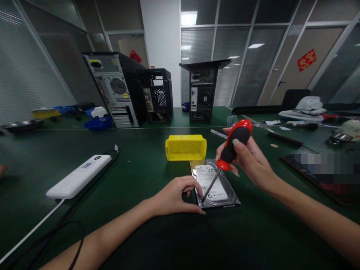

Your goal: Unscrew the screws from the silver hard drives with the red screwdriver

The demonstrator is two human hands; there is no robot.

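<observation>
A silver hard drive (227, 189) with a white label lies flat on the green table (140, 157). My right hand (247, 153) is wrapped round the red and black handle of a screwdriver (237, 140), tilted so that its tip meets the drive's near left corner. My left hand (180, 195) rests at the drive's left edge, thumb and index finger curved on either side of that corner, holding the drive there. Whether a screw sits under the tip is too small to tell. Just behind the drive stands a yellow bin (186, 148).
A white power strip (80, 176) with cables lies left. Computer cases (135, 90) (159, 95) (203, 93) stand at the back, near a blue bin (98, 123). A dark flat panel (317, 180) lies right. At the far left edge, part of another person's hand (2, 170) shows.
</observation>
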